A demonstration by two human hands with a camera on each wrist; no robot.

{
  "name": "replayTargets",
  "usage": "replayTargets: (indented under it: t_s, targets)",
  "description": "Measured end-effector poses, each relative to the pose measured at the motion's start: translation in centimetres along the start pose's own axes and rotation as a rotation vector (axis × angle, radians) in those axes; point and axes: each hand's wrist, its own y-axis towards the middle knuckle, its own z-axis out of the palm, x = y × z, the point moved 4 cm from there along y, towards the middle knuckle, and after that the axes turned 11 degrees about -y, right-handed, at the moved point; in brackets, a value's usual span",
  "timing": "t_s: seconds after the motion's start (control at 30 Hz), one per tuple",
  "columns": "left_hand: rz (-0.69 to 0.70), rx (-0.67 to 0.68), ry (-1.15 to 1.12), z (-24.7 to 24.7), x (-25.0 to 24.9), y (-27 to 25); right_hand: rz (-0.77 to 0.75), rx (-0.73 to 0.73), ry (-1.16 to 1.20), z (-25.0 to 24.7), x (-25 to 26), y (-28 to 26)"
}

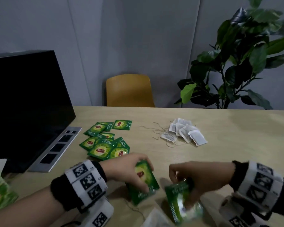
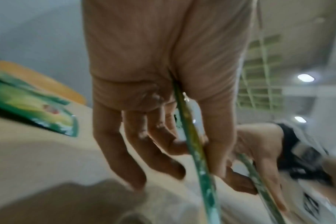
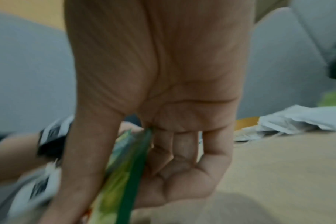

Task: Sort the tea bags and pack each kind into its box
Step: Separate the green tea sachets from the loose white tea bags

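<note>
My head camera is looking forward and down over the table [image 1: 220,128], taking in both wrists at the bottom edge and the wall at twelve o'clock. The left wrist camera is sitting very close behind the left hand [image 2: 163,75], facing along its fingers toward three o'clock, where the right hand [image 2: 259,144] is showing. The right wrist camera is sitting just as close behind the right hand [image 3: 159,75], facing toward nine o'clock. All three views are sharing the near table edge and the green packets [image 1: 142,181] there
</note>
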Motion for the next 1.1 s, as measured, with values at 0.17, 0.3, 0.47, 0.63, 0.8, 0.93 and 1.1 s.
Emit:
replayTargets:
  t_s: [0.17, 0.3, 0.47, 0.63, 0.8, 0.93, 1.1]
  targets:
    - [-0.048, -0.111, -0.705, -2.8, 1.3, -0.9, -0.062, -0.314, 0.623, -4.7, 0.3, 1.2]
    - [-0.011, -0.125, -1.112, -3.2, 1.9, -0.8, -0.018, -0.539, 0.636, -5.7, 2.0, 4.6]
    - [0.052, -0.302, -1.025, -3.9, 2.9, -1.2, -0.003, -0.826, 0.135, -5.3, 3.7, 5.7]
    - [0.083, -0.479, -1.007, -6.2, 4.0, -2.0, -0.145, -0.389, -0.123, -0.3, 5.1, 4.1]
    - [0.048, -0.665, -0.793, -9.4, 5.2, -1.9, -0.289, 0.073, -0.458, 3.2, 5.6, 3.9]
    - [0.020, -0.730, -0.695, -10.8, 6.1, -1.6, -0.392, 0.094, -0.523, 3.2, 5.6, 3.6]
    - [-0.052, -0.748, -0.642, -12.9, 7.6, -1.0, -0.166, -0.091, 0.058, -3.0, 1.6, 3.2]
